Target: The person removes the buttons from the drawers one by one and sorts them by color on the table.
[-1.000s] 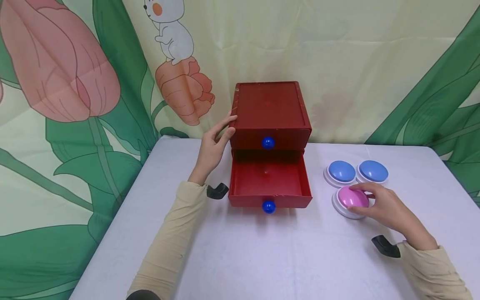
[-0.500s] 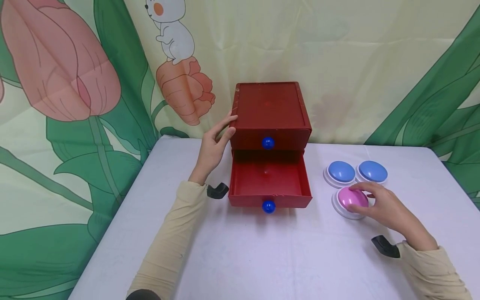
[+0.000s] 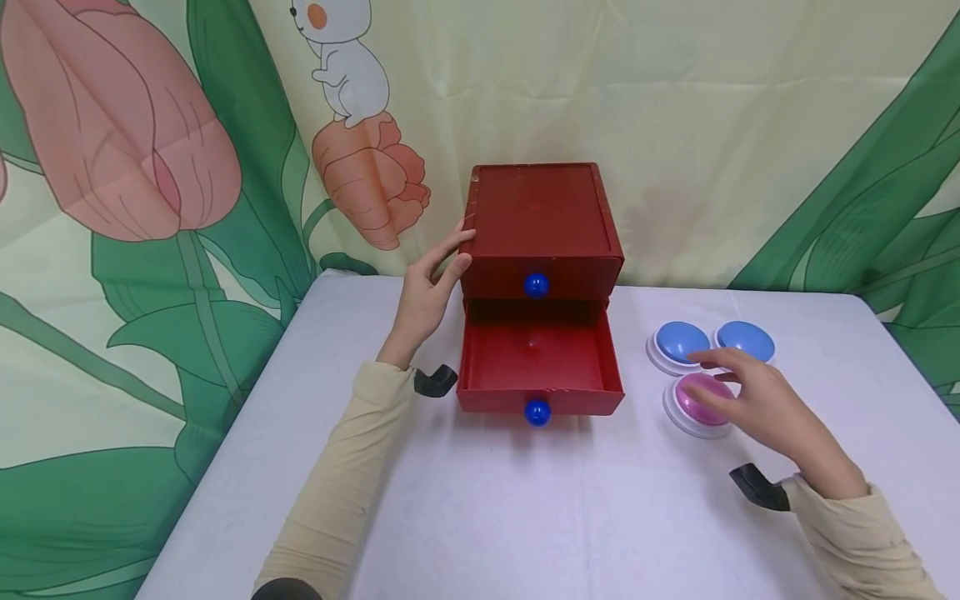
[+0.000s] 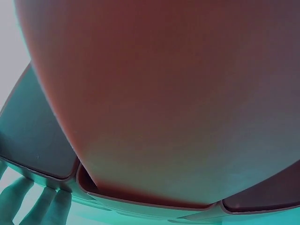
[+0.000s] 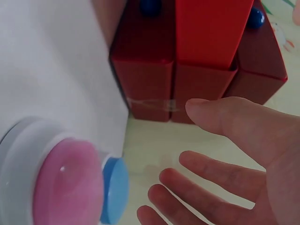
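In the head view my left hand (image 3: 420, 304) rests against the upper left edge of a red drawer cabinet (image 3: 536, 208), thumb and fingers extended. One drawer (image 3: 536, 358) with a blue knob is pulled out, its inside bare. My right hand (image 3: 768, 408) hovers over a pink dome push button (image 3: 707, 415) on a white base, fingers spread and holding nothing. In the right wrist view that hand stands apart from the pink button. The left wrist view is mostly filled by a blurred surface, with left fingers (image 4: 56, 206) along the cabinet's edge.
Two blue dome push buttons (image 3: 682, 340) sit side by side behind the pink one. The cabinet's upper drawer, with its blue knob (image 3: 536, 286), is closed. A white cloth (image 3: 510, 517) covers the table. Behind hangs a printed curtain (image 3: 675, 150) with a rabbit and tulips.
My right hand has let go of the pink button and lifted slightly, its fingers opening wider. The button stays where it was. My left hand and the drawer have not moved.
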Available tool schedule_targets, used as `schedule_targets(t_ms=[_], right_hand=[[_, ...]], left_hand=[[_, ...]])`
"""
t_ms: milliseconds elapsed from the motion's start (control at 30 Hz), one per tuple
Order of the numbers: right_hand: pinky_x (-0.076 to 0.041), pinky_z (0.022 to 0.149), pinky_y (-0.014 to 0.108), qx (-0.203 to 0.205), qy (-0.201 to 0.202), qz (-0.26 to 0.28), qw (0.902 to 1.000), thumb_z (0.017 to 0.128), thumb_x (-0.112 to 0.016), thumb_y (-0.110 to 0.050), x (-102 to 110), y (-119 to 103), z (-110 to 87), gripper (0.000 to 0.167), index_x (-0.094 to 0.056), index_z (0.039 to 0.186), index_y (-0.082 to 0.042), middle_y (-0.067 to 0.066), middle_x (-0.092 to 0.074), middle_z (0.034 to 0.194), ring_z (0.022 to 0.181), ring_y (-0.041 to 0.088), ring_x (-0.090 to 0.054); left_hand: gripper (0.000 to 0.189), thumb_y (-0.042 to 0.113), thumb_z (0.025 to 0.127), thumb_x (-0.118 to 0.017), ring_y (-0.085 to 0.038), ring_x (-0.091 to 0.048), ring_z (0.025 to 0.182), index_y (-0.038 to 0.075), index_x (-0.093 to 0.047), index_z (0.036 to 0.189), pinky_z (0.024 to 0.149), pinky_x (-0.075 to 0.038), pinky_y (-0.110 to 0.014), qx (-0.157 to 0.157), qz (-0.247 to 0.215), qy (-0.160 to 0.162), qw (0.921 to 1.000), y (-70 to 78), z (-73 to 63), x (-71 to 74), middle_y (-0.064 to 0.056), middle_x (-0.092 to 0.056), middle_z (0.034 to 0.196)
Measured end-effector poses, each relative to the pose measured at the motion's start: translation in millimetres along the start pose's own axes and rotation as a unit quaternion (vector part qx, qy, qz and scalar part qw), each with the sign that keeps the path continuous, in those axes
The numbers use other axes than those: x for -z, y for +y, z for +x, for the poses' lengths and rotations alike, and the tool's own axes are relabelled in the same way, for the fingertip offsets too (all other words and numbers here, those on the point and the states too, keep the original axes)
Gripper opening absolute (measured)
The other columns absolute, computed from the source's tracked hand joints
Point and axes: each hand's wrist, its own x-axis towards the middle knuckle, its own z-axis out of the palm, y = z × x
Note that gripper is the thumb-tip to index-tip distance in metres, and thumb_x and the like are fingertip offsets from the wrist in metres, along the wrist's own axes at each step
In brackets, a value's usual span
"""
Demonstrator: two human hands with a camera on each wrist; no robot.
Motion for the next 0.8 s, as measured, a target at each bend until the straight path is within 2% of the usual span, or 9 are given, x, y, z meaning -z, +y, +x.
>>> schedule_targets(t_ms=[67,133,200,300,367,633,733,800], right_hand=[[-0.054,0.085,0.059,0.008,0.011,0.003,0.9999,0.088,-0.076,-0.018,0,-5,0.4,0.05,-0.058,0.13,0.004,0.029,-0.061,0.124,0.108,0.048,-0.06],[-0.057,0.085,0.051,0.017,0.023,0.006,0.9996,0.088,-0.077,-0.019,1,-11,0.8,0.049,-0.06,0.128,0.004,0.026,-0.063,0.12,0.107,0.046,-0.061],[-0.058,0.085,0.031,0.028,0.037,0.011,0.9989,0.087,-0.077,-0.019,2,-16,1.4,0.047,-0.062,0.125,0.003,0.023,-0.066,0.116,0.105,0.043,-0.063],[-0.047,0.08,0.004,0.038,0.047,0.024,0.9979,0.087,-0.078,-0.02,2,-25,1.5,0.045,-0.063,0.124,0.002,0.02,-0.067,0.114,0.103,0.041,-0.064],[-0.037,0.078,-0.003,0.041,0.05,0.031,0.9974,0.087,-0.078,-0.021,3,-30,0.9,0.045,-0.063,0.124,0.001,0.02,-0.067,0.113,0.102,0.04,-0.065],[-0.04,0.079,-0.002,0.066,0.059,0.046,0.995,0.087,-0.077,-0.019,3,-52,1.1,0.041,-0.064,0.123,-0.003,0.016,-0.069,0.114,0.1,0.036,-0.067],[-0.042,0.079,-0.001,0.083,0.063,0.043,0.9936,0.087,-0.078,-0.018,3,-60,0.8,0.038,-0.065,0.121,-0.006,0.012,-0.07,0.113,0.097,0.027,-0.069],[-0.043,0.08,0.0,0.096,0.07,0.042,0.9921,0.087,-0.078,-0.016,3,-64,0.5,0.036,-0.066,0.119,-0.007,0.009,-0.071,0.112,0.095,0.015,-0.069]], left_hand=[[0.04,0.013,0.102,-0.054,-0.02,-0.038,0.145,0.004,-0.054,0.142,0.111,-0.042,-0.04,0.0,0.0,-0.001,1.0,0.2,0.0,-0.1,-0.008,-0.039,0.157],[0.04,0.013,0.102,-0.054,-0.02,-0.038,0.145,0.004,-0.053,0.142,0.111,-0.042,-0.04,-0.001,0.001,-0.001,1.0,0.4,0.1,-0.3,-0.009,-0.039,0.157],[0.04,0.013,0.102,-0.054,-0.02,-0.038,0.145,0.004,-0.053,0.142,0.11,-0.042,-0.04,-0.002,0.002,-0.001,1.0,0.4,0.1,-0.4,-0.009,-0.039,0.157],[0.04,0.013,0.102,-0.054,-0.02,-0.038,0.145,0.004,-0.053,0.142,0.11,-0.043,-0.04,-0.003,0.004,-0.001,1.0,0.4,0.0,-0.5,-0.009,-0.039,0.157],[0.041,0.012,0.102,-0.054,-0.02,-0.038,0.145,0.004,-0.053,0.142,0.11,-0.043,-0.04,-0.003,0.003,-0.002,1.0,0.3,0.1,-0.4,-0.008,-0.039,0.157],[0.041,0.012,0.102,-0.053,-0.021,-0.038,0.145,0.003,-0.053,0.142,0.11,-0.042,-0.041,-0.001,0.0,-0.002,1.0,1.5,-0.7,-0.4,-0.009,-0.039,0.158],[0.041,0.012,0.102,-0.053,-0.021,-0.038,0.145,0.003,-0.053,0.142,0.11,-0.043,-0.041,0.002,0.002,-0.002,1.0,2.5,-0.8,-0.5,-0.009,-0.039,0.158],[0.041,0.013,0.102,-0.053,-0.021,-0.038,0.145,0.004,-0.053,0.142,0.11,-0.043,-0.04,0.005,0.006,-0.001,1.0,3.1,-0.7,-0.6,-0.008,-0.039,0.157]])
